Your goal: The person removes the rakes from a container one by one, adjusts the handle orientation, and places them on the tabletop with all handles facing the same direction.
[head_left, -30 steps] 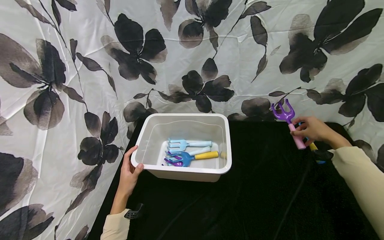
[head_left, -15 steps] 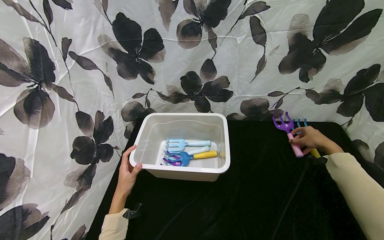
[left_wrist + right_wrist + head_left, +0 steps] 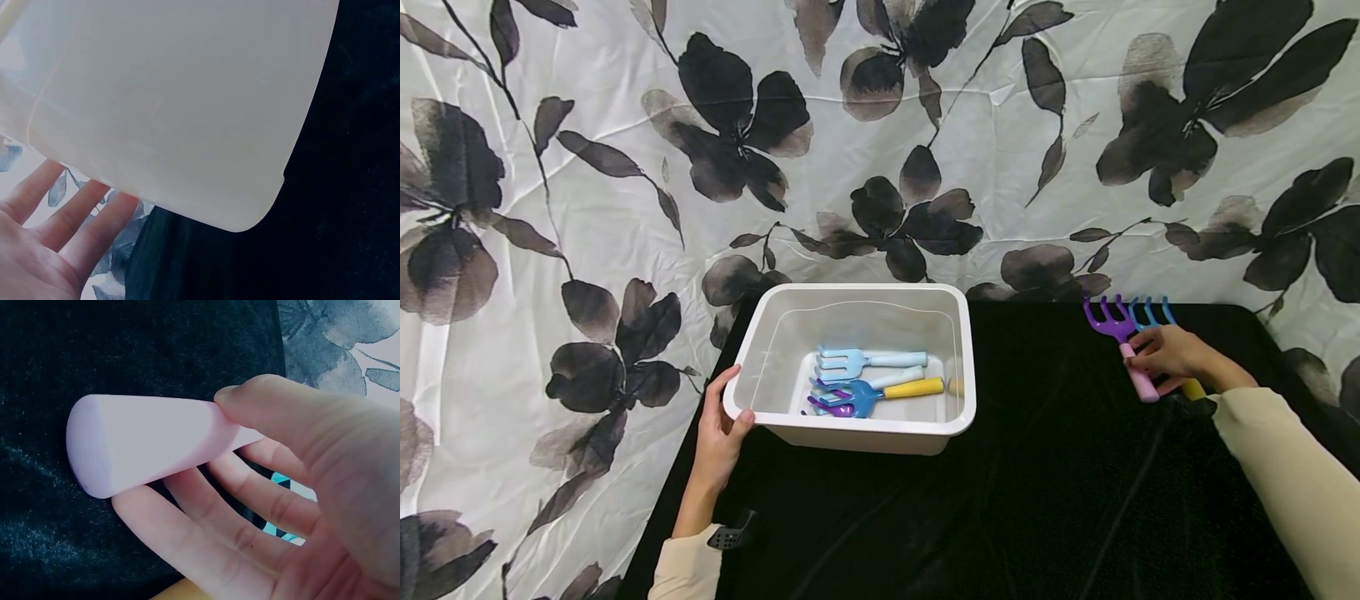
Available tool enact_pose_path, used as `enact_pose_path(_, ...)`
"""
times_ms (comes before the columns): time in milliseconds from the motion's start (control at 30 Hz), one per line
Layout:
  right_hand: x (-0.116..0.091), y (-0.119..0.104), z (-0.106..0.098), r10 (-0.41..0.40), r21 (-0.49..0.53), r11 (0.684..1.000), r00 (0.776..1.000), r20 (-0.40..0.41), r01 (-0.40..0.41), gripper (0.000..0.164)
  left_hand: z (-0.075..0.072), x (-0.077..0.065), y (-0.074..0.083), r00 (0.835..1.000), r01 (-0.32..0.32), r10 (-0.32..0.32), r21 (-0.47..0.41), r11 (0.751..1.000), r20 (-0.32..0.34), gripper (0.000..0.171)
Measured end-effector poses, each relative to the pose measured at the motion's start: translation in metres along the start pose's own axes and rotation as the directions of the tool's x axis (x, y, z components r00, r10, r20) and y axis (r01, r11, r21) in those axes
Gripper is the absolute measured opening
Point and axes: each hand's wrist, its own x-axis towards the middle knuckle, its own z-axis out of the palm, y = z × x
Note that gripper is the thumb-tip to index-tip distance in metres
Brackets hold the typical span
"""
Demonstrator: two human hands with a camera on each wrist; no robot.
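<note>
Pink handle (image 3: 1143, 387) pinched in the right hand (image 3: 1182, 356), the purple fork (image 3: 1112, 326) risked snagging the blue fork (image 3: 1152, 321) just beside it, while the left hand (image 3: 718, 433) gripped the tub (image 3: 857, 437).

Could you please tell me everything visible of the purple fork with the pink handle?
The purple, plastic-looking fork has glossy, curved prongs pointing forward and a smooth, round-ended pink handle, pinched by the right hand's grip. It slants at far right, beside a blue, yellow-handled fork; contact with the black cloth is unclear.
</note>
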Motion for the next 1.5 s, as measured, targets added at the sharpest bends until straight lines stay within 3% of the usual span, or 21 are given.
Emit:
enact_pose_path(500, -0.011, -0.005, 0.008, 0.007, -0.018, 1.0, 1.0, 0.003, -0.007, 0.063, -0.004, -0.001, 0.001, 1.0, -0.006, 0.007, -0.018, 1.0, 0.016, 0.068)
enact_pose_path(733, -0.018, -0.027, -0.007, 0.026, -0.218, 0.976, 1.0, -0.017, -0.029, 0.072, -0.004, -0.002, -0.001, 1.0, -0.002, 0.002, -0.002, 1.0, 0.021, 0.068)
enact_pose_path(900, -0.027, -0.069, -0.026, -0.08, -0.342, 0.937, 0.997, -0.005, 0.074, 0.063, -0.005, -0.002, -0.002, 1.0, -0.001, 0.001, 0.006, 1.0, 0.018, 0.069)
enact_pose_path(1167, -0.044, -0.17, -0.041, -0.262, -0.523, 0.821, 0.965, 0.013, 0.23, 0.057, -0.006, 0.001, 0.0, 1.0, -0.006, 0.006, -0.001, 1.0, 0.019, 0.069)
enact_pose_path(1267, -0.046, -0.204, -0.043, -0.316, -0.556, 0.783, 0.948, 0.027, 0.277, 0.056, -0.006, 0.002, 0.001, 1.0, 0.004, -0.004, -0.003, 1.0, 0.023, 0.069)
enact_pose_path(1500, -0.047, -0.279, -0.038, -0.419, -0.55, 0.719, 0.897, 0.144, 0.424, 0.06, -0.006, 0.003, 0.005, 0.999, 0.02, -0.021, 0.021, 1.0, 0.037, 0.071)
